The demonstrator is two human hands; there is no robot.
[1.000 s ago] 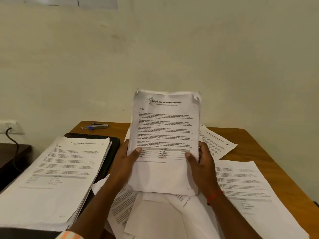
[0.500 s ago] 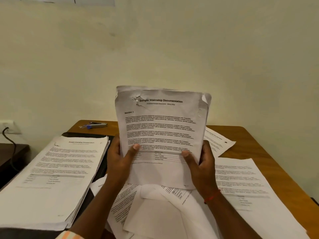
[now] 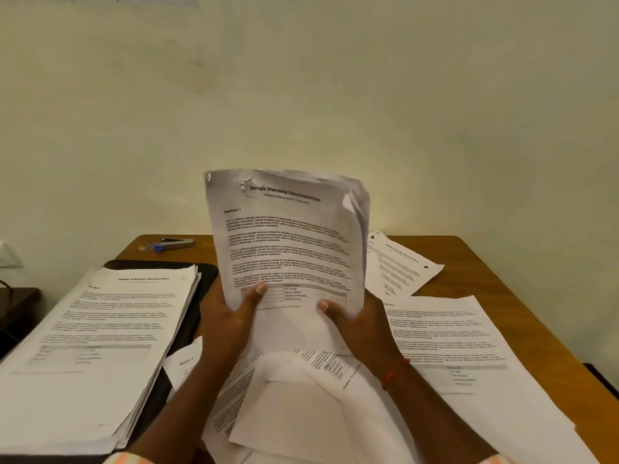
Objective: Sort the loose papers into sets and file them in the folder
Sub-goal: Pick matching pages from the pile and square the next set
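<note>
**A:** Where's it at? The set of papers (image 3: 288,259) is upright above the desk (image 3: 485,262), left hand (image 3: 227,316) and right hand (image 3: 358,324) both gripping its lower edge.

**B:** Halfway, I'd guess. Thick stack (image 3: 97,336) already on the black folder (image 3: 201,279); loose sheets (image 3: 445,339) still scattered right and underneath.

Left hand (image 3: 231,316), right hand (image 3: 360,324): pinch grips.
</note>
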